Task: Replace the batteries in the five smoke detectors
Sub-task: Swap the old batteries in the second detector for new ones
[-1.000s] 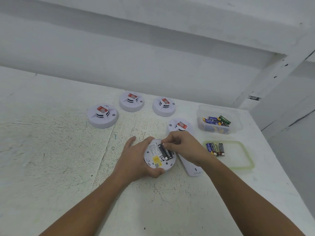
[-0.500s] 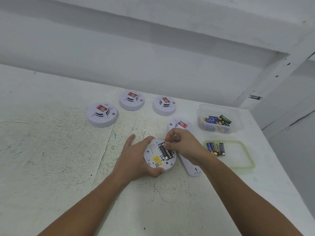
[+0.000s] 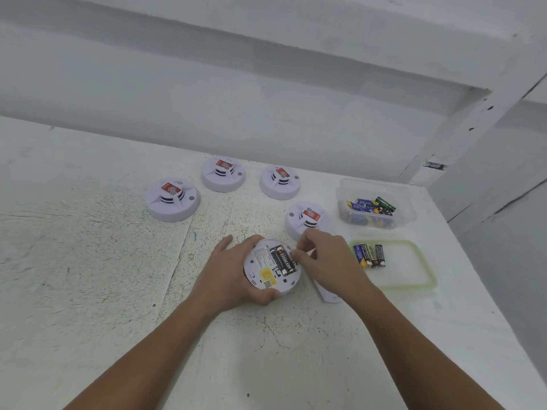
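Note:
My left hand [image 3: 231,270] grips an upturned white smoke detector [image 3: 266,281] by its rim, just above the table. Its open battery bay holds two black batteries [image 3: 281,260] side by side. The curled thumb and forefinger of my right hand [image 3: 328,261] pinch at the right-hand battery's upper end. Four more detectors stand face up behind: one at far left [image 3: 171,199], two at the back [image 3: 223,173] [image 3: 279,182], and one [image 3: 306,218] just beyond my right hand.
A clear tub [image 3: 405,208] with several batteries stands at the back right. In front of it lies a green-rimmed lid [image 3: 414,273] carrying three batteries [image 3: 370,255]. A white cover piece [image 3: 330,295] lies under my right wrist. The table's right edge runs close by.
My right hand has slid a little to the right, uncovering more of the two batteries in the bay. My left hand keeps the same hold on the detector.

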Demonstrator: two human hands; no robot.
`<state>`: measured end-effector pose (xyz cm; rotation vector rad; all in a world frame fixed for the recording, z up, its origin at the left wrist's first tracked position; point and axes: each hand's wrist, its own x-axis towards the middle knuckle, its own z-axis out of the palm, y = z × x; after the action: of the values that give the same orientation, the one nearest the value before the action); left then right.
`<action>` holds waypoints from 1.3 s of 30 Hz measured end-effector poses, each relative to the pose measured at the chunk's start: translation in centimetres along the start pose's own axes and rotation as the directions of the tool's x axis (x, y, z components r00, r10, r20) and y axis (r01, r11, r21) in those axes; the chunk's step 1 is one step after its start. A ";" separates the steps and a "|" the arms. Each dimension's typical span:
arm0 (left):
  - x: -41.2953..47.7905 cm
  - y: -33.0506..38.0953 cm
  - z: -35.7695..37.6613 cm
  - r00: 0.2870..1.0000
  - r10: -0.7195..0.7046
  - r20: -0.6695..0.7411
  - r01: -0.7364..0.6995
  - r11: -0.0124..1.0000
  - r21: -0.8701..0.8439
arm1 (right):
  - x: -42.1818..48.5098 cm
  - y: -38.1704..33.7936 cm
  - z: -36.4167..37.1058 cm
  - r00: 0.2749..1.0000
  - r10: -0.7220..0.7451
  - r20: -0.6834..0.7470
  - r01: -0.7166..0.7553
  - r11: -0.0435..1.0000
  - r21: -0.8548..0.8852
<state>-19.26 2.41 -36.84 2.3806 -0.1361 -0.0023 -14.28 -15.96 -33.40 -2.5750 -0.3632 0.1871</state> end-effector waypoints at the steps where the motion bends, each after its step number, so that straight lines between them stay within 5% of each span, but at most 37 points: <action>1: -0.1 0.0 0.0 1.000 -0.004 0.003 0.004 1.000 -0.003 | -0.5 0.3 -0.2 0.999 0.029 -0.021 -0.031 0.997 -0.069; 5: -0.1 -0.3 0.0 1.000 -0.003 0.004 0.003 0.999 -0.038 | -2.5 1.9 0.3 0.993 0.096 -0.075 -0.117 0.924 -0.363; 13: 0.0 -0.5 -0.1 0.998 0.015 0.061 -0.008 0.993 -0.118 | -4.6 2.3 2.2 0.992 0.038 -0.121 -0.083 0.916 -0.392; 20: 0.3 -1.7 0.0 0.992 -0.015 0.125 0.033 0.989 -0.142 | -5.6 2.1 1.9 0.967 0.242 -0.079 -0.241 0.970 0.018; 30: 0.6 -2.7 0.4 0.990 -0.009 0.140 0.034 0.984 -0.175 | -5.4 1.9 -0.8 0.937 0.347 -0.041 -0.317 0.894 0.315; 34: 0.6 -2.2 0.0 0.984 -0.046 0.175 0.083 0.973 -0.216 | -3.8 1.1 -2.5 0.971 0.233 -0.049 -0.201 0.910 0.362; 39: 0.5 -2.6 0.1 0.987 -0.043 0.154 0.076 0.973 -0.220 | -1.7 -0.4 -2.4 0.991 -0.010 0.135 -0.017 0.980 0.196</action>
<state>-18.49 4.18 -38.68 2.1552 -0.1277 -0.2137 -15.46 -17.28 -31.07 -2.3737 -0.3709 0.3818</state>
